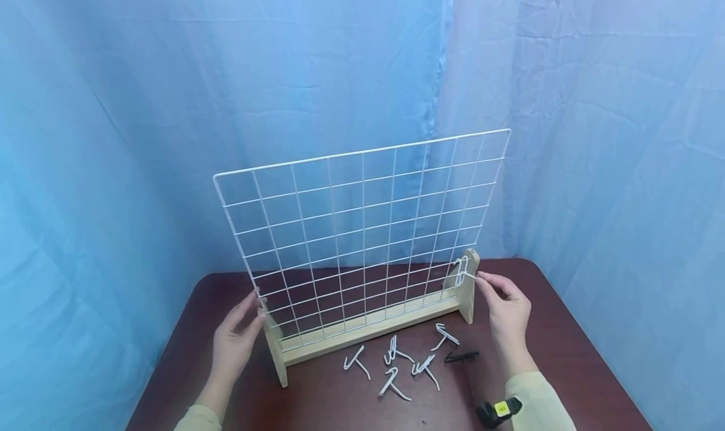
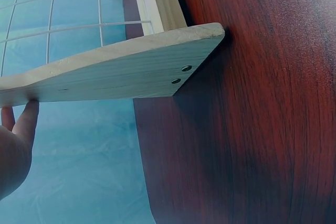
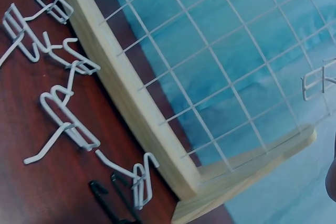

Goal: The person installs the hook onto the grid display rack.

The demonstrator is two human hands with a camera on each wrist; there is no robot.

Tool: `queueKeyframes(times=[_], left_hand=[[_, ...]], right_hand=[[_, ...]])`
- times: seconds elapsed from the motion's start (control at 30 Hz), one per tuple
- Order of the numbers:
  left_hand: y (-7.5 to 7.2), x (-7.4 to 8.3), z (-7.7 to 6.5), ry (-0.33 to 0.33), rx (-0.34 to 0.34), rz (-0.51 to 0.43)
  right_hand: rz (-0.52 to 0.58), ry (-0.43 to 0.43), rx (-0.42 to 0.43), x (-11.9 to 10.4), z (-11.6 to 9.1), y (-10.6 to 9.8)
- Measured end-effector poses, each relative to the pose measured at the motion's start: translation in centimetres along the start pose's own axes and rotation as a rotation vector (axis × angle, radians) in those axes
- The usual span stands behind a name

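Observation:
A white wire grid panel (image 1: 362,229) stands upright in a pale wooden stand (image 1: 374,325). At the stand's left side piece (image 2: 121,66), my left hand (image 1: 235,340) holds the upper part, fingertips against the wood beside the grid's edge. My right hand (image 1: 506,302) pinches the prong end of a white wire hook (image 1: 461,274) at the grid's lower right, near the right side piece (image 1: 469,292). That hook's double-wire back (image 3: 315,80) overlaps the grid wires in the right wrist view, where only a sliver of the hand shows.
Several loose white hooks (image 1: 394,384) lie on the dark red-brown table (image 1: 317,406) in front of the stand. A black hook (image 1: 461,357) lies to their right, near my right forearm. Blue curtains (image 1: 340,72) hang behind and on both sides.

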State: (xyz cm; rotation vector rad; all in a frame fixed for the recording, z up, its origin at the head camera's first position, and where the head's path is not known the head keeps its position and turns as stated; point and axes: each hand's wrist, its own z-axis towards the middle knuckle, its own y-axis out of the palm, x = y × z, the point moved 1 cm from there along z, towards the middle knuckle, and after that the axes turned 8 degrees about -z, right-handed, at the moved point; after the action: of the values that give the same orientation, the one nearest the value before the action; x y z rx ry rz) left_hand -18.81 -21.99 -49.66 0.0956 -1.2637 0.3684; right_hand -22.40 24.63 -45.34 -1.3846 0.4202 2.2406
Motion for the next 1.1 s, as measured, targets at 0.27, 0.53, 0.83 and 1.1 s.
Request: queueKeyframes(times=[0.27,0.53,0.83,1.1], left_hand=[[-0.1,0.4,-0.2,0.034,-0.011,-0.010],[0.1,1.6,-0.4,0.032,-0.004,-0.017],[0.3,4.4,-1.0,0.026,-0.006,-0.035],[0.3,4.2,-1.0,0.046,0.002,-0.042]], right_hand=[[-0.019,-0.086,0.049,-1.8,1.1,0.9],[0.006,-0.160,0.068,-3.8,2.0,1.8],[0.101,-0.219,0.099,-4.2,4.1,2.9],[0.116,-0.306,0.128,-4.7,5.3,4.1]])
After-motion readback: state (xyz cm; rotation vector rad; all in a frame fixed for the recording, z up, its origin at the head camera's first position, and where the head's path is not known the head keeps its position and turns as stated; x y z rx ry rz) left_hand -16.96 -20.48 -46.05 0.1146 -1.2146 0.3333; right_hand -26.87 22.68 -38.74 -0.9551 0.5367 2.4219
